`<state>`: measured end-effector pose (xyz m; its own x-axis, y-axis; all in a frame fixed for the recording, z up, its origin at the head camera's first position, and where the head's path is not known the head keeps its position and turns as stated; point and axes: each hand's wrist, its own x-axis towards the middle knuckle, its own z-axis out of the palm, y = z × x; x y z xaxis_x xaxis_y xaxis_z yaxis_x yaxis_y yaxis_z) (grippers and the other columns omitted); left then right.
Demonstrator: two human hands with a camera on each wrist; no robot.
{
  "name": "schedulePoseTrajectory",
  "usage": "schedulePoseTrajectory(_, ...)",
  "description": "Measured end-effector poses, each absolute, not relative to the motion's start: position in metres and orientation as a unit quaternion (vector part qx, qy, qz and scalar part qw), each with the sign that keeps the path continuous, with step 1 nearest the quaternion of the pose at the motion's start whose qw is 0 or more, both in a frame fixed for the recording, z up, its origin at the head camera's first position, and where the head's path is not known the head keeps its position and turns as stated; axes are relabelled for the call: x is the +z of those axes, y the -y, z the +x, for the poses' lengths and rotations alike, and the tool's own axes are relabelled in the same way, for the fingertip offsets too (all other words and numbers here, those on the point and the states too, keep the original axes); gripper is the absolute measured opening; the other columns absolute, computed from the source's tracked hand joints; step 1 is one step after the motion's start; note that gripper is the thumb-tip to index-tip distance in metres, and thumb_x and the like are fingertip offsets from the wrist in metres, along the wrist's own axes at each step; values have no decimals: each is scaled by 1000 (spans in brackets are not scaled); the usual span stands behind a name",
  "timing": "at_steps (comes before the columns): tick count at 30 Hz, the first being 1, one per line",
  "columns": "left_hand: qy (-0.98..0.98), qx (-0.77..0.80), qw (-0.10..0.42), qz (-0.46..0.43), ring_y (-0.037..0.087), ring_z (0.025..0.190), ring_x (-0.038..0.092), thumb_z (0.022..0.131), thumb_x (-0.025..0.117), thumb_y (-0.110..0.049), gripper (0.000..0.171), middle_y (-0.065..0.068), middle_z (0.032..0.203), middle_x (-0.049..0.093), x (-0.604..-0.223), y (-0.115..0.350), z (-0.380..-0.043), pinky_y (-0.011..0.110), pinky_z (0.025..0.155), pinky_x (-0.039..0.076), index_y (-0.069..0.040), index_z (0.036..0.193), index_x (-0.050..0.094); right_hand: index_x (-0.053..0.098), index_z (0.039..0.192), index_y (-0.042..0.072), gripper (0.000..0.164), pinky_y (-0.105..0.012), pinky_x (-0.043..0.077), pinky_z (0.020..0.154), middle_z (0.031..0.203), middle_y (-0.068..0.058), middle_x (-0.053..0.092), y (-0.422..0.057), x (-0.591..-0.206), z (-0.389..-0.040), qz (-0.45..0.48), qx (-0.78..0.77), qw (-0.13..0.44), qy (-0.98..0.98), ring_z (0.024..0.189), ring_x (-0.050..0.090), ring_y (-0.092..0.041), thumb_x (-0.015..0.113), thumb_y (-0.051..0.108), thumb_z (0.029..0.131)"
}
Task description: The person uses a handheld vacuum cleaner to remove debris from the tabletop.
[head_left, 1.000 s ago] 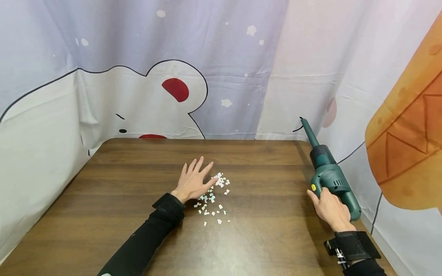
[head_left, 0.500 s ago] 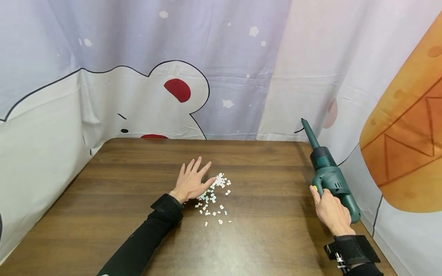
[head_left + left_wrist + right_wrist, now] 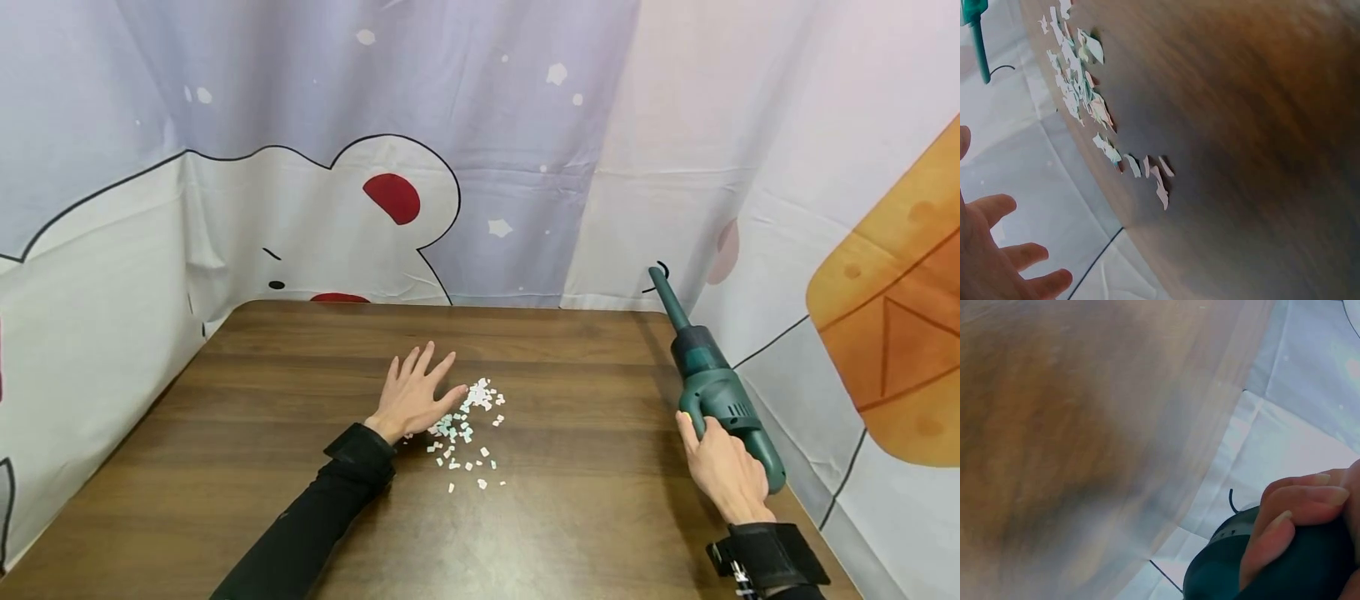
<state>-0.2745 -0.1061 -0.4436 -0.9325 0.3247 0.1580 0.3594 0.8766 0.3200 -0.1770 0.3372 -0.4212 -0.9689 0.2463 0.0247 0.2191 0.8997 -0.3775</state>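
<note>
We see a green handheld tool, slender nozzle pointing away, at the tabletop's right side; small white and pale-green scraps lie unevenly scattered near the middle.

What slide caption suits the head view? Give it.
Right grip holding a green tool, left grip spread beside pale scraps on a brown table.

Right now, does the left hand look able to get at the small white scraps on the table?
Probably yes: the left hand is spread beside the scraps with nothing visible in between, and the right hand holds the green tool well apart.
</note>
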Motion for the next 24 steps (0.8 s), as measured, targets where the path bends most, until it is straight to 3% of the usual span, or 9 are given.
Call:
schedulePoseTrajectory(6, 970, -173, 54, -162, 41, 153, 16, 102, 43, -62, 71, 17, 167, 18, -443, 114, -273, 65, 120, 7, -23, 160, 35, 51, 128, -15, 90, -57, 49, 64, 99, -34, 63, -338, -416, -180, -109, 186, 21, 976, 86, 63, -52, 24, 68, 103)
schedulePoseTrajectory(11, 972, -172, 52, -151, 40, 153, 15, 101, 43, -62, 71, 16, 168, 17, -442, 121, -271, 65, 120, 6, -24, 161, 33, 39, 142, -20, 99, -65, 49, 78, 130, -45, 49, -337, -406, -177, -95, 194, -7, 976, 110, 54, -61, 28, 70, 101)
schedulePoseTrajectory(13, 972, -174, 55, -148, 41, 153, 15, 101, 44, -62, 71, 17, 168, 18, -441, 125, -270, 65, 120, 6, -24, 160, 34, 46, 135, -18, 93, -59, 53, 76, 119, -43, 58, -335, -401, -175, -84, 232, -23, 969, 98, 62, -56, 33, 68, 102)
schedulePoseTrajectory(15, 972, -174, 61, -143, 42, 153, 16, 101, 44, -61, 71, 17, 167, 19, -441, 129, -270, 66, 119, 6, -23, 160, 35, 56, 115, -11, 79, -49, 55, 66, 92, -32, 66, -332, -394, -172, -73, 295, -49, 952, 75, 66, -43, 39, 65, 102)
schedulePoseTrajectory(18, 973, -172, 68, -137, 43, 152, 17, 101, 46, -61, 71, 18, 167, 19, -440, 135, -269, 66, 119, 7, -23, 160, 36, 51, 88, 3, 59, -33, 48, 49, 60, -4, 52, -326, -385, -168, -66, 393, -97, 912, 49, 50, -17, 47, 61, 102)
schedulePoseTrajectory(24, 975, -168, 76, -127, 43, 152, 20, 101, 44, -61, 69, 17, 167, 20, -439, 146, -267, 66, 119, 9, -23, 159, 37, 55, 95, 2, 56, -30, 44, 48, 59, 2, 43, -326, -365, -164, -42, 449, -180, 874, 48, 41, -10, 48, 57, 103)
